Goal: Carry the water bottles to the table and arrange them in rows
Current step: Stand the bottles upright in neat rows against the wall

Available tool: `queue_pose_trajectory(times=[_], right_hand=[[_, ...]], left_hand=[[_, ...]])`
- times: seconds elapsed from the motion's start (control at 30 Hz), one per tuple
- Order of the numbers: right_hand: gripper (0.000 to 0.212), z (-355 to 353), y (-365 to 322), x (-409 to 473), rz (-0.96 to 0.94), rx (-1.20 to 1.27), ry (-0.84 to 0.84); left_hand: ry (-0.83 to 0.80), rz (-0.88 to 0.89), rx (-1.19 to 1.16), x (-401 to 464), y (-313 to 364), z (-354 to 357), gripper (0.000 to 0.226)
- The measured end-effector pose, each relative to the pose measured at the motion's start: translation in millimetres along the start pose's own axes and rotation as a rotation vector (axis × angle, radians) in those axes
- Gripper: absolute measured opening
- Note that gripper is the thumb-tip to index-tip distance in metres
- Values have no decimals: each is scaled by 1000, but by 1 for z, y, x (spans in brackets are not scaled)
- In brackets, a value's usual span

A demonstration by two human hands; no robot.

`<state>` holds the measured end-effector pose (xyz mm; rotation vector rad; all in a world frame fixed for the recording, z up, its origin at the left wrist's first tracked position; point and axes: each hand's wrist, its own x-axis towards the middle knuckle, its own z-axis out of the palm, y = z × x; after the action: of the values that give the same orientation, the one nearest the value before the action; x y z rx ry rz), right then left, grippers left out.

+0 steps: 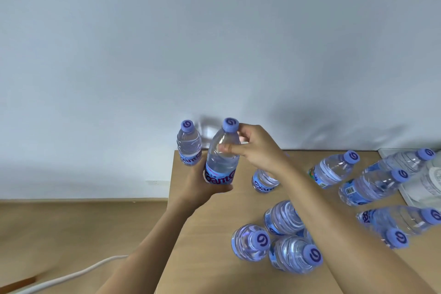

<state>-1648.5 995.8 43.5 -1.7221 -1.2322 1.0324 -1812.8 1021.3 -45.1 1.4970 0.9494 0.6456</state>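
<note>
Head view: both hands grip one upright water bottle above the table at its far left corner. The left hand wraps its labelled base; the right hand pinches its shoulder. Just left of it stands a second bottle. Other bottles cluster to its right on the table.

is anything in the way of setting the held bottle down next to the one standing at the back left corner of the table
Nothing visible blocks it. The held bottle, gripped by the left hand and right hand, sits just right of the corner bottle. The table beside it looks bare; the nearest other bottle stands farther right.
</note>
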Motion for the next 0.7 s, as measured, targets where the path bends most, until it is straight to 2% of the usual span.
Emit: queue_pose_trajectory(times=[0.1,0.27,0.5,0.7], right_hand=[[22,15,18,-1,44,-36,-21],[31,37,42,0,57,-61,-15],[38,57,63,1,66,-110,9],[45,62,71,8,32,-75,39]], left_hand=[[42,-81,19,3,-27,5,74],[114,-194,80,9,-74,14,79],[214,-212,47,9,-110,25,72],[325,-196,128,22,-116,29,75]])
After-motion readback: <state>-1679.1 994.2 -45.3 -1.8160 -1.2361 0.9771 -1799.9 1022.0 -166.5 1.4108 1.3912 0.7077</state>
